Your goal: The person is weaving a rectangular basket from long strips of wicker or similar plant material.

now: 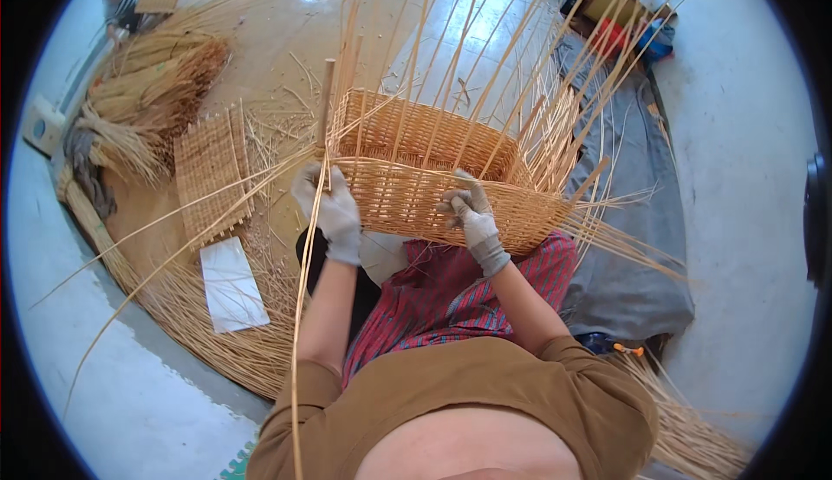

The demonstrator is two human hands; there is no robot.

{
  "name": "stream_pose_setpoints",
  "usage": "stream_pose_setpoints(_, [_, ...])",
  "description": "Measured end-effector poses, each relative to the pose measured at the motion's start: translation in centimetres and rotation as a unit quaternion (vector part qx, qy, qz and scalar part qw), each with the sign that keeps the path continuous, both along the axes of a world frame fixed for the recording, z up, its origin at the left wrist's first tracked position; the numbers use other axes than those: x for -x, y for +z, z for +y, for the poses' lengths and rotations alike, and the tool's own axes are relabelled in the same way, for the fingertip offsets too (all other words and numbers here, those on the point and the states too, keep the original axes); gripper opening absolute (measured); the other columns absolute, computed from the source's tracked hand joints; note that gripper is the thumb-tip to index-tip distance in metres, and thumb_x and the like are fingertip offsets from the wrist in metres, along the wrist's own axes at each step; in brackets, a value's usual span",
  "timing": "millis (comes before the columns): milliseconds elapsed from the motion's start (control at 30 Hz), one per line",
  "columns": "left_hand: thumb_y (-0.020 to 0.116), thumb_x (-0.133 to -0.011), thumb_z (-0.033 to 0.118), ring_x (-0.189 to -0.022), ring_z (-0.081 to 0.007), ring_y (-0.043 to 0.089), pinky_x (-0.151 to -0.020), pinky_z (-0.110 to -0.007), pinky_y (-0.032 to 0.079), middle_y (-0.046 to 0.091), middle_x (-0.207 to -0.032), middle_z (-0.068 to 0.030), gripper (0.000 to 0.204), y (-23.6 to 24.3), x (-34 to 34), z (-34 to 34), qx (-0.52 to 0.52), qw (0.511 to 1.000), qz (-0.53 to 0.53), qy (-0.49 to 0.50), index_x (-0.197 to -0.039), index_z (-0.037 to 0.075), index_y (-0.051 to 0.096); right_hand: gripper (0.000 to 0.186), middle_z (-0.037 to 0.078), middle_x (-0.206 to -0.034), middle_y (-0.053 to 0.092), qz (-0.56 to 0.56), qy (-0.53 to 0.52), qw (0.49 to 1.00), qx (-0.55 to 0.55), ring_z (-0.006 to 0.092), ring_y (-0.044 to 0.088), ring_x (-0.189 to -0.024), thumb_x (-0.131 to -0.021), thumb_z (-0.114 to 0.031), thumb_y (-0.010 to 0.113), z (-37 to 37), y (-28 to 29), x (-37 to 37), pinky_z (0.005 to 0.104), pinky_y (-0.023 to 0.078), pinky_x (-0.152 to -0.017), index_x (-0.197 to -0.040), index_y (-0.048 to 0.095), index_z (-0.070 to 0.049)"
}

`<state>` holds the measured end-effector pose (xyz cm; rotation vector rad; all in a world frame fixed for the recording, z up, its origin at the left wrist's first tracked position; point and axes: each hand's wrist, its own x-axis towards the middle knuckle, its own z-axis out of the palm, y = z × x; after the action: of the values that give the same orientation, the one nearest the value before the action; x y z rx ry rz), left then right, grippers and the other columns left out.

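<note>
A honey-coloured rectangular wicker basket [442,203] rests over my lap, with long loose stakes rising from its walls. My left hand [329,203], in a pale glove, is closed on its left front corner, where long strands cross beside an upright stick [328,99]. My right hand [471,220], in a pale glove with a grey cuff, is at the front wall with bent fingers gripping near the upper edge; the exact fingertip contact is partly hidden. Beneath the basket is red and blue striped cloth [416,307].
Reed bundles [147,90], a woven mat [208,168] and a white sheet [234,285] lie on the left. Grey cloth [633,246] runs along the right, near clutter [611,21] at the top right. Another person [126,3] is at the far left back.
</note>
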<state>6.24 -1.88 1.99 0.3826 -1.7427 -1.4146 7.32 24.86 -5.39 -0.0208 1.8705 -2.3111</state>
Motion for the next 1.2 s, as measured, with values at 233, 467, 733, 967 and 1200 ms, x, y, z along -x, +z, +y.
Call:
stream_pose_setpoints(233, [0.06,-0.102,0.044,-0.092,-0.0409,0.068,-0.081,-0.049,0.052,0.073,-0.097,-0.0197,0.038,2.8,3.3,3.2,0.214,0.876,-0.363,-0.236,-0.102,0.007,0.067,0.054,0.012,-0.121,0.068,0.256,-0.134,0.944,-0.16,0.0185,0.07,-0.101,-0.104,-0.003,0.054,-6.4,10.3,5.5,0.0254,0.058,-0.071,-0.155,0.041,-0.015])
stream_pose_setpoints(467, [0.069,-0.098,0.039,-0.089,-0.0338,0.07,-0.075,-0.046,0.053,0.072,-0.096,-0.0148,0.027,2.7,2.8,4.2,0.191,0.902,-0.35,-0.163,-0.102,0.012,0.067,0.045,0.014,-0.126,0.066,0.252,-0.15,0.956,-0.014,0.017,0.067,-0.106,-0.106,-0.003,0.051,-4.4,11.2,7.9,0.0326,0.056,-0.088,-0.15,0.043,-0.01])
stream_pose_setpoints(733, [0.069,-0.09,0.016,-0.101,-0.0342,0.069,-0.086,-0.045,0.056,0.06,-0.131,-0.0148,0.067,1.0,-0.4,10.9,0.505,0.784,-0.272,-0.237,-0.153,0.031,0.05,0.056,0.008,-0.121,0.067,0.394,-0.208,0.856,-0.261,0.0152,0.061,-0.085,-0.098,0.01,0.051,2.1,6.4,8.6,0.03,0.054,-0.085,-0.15,0.049,-0.011])
stream_pose_setpoints(967, [0.069,-0.087,0.011,-0.089,-0.0337,0.066,-0.082,-0.044,0.055,0.056,-0.135,-0.0183,0.063,0.8,1.1,15.2,0.576,0.788,-0.033,-0.212,-0.148,0.023,0.056,0.032,0.007,-0.108,0.07,0.172,-0.326,0.918,-0.146,0.0154,0.063,-0.093,-0.101,0.002,0.058,8.0,4.7,5.5,0.0308,0.053,-0.088,-0.131,0.062,-0.006])
stream_pose_setpoints(1200, [0.068,-0.09,0.008,-0.088,-0.0327,0.067,-0.079,-0.046,0.057,0.049,-0.141,-0.0191,0.081,-1.4,1.7,21.3,0.558,0.729,-0.285,-0.275,-0.158,0.04,0.038,0.042,0.002,-0.099,0.068,0.259,-0.231,0.929,-0.129,0.0108,0.061,-0.082,-0.101,0.007,0.048,11.4,7.1,6.3,0.0248,0.052,-0.076,-0.137,0.063,-0.008])
